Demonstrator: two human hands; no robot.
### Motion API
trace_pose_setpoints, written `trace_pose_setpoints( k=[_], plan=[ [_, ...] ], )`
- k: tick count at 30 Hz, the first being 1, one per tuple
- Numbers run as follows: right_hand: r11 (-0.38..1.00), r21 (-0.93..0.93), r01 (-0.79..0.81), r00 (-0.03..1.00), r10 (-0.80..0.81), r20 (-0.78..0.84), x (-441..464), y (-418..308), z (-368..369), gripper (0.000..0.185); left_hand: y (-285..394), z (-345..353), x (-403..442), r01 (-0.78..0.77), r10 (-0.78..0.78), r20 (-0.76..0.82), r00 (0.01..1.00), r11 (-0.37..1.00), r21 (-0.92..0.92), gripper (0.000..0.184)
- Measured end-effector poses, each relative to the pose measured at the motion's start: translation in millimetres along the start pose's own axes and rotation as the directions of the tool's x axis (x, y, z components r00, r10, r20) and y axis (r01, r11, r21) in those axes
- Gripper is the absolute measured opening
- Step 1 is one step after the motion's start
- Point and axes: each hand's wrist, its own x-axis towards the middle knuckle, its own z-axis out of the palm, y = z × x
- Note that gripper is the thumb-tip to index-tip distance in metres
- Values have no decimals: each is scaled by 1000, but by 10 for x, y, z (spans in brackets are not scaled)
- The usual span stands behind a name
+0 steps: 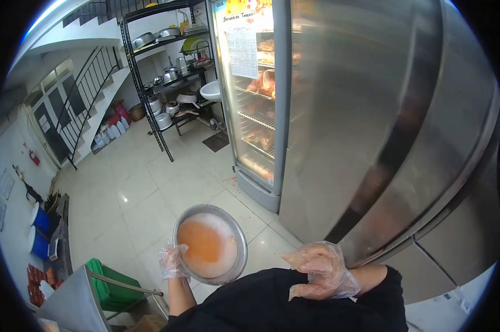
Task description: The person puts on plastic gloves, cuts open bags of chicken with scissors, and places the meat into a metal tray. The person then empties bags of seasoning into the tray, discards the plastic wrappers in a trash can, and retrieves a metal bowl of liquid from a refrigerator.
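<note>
A round metal basin (240,260) with orange liquid and whitish foam in it is in front of my body, low in the view. My left hand (174,261), in a clear plastic glove, grips the left side of its rim. My right hand (319,268), also in a clear glove, is held to the right of the basin, close to my black shirt (250,304). Its fingers and thumb point left and stand apart, and I see nothing between them. The basin's underside is hidden.
A lit glass-door fridge (255,110) with meat on its racks stands ahead, beside a large steel cabinet (338,110). Behind is a black shelf rack (164,41) with pots. A green bin (114,288) and steel table (67,301) are at lower left.
</note>
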Motion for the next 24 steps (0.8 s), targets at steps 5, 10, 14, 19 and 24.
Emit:
trace_pose_setpoints(
  k=[5, 10, 14, 19, 24],
  plan=[
    [1000, -3, 28, 1000, -28, 2, -168, 5, -772, 57, 12, 962, -424, 62, -54, -108, 993, 995, 75, 5],
    [997, 33, 73, 993, -76, 91, -353, 85, -1362, 61, -18, 1654, -751, 143, -142, -39, 989, 989, 36, 7],
    [986, 146, 79, 989, -96, 114, -463, 175, -1689, 65, -322, 1756, -795, 122, -124, -34, 992, 992, -41, 6],
    [983, 162, 85, 986, -107, 131, -507, 255, -1990, 47, -393, 1821, -929, 172, -170, -27, 985, 977, 127, 5],
    [993, -48, -106, 984, 112, 137, -665, 335, -2416, 44, -422, 1718, -1022, 175, -136, -110, 985, 750, 638, 24]
  ],
)
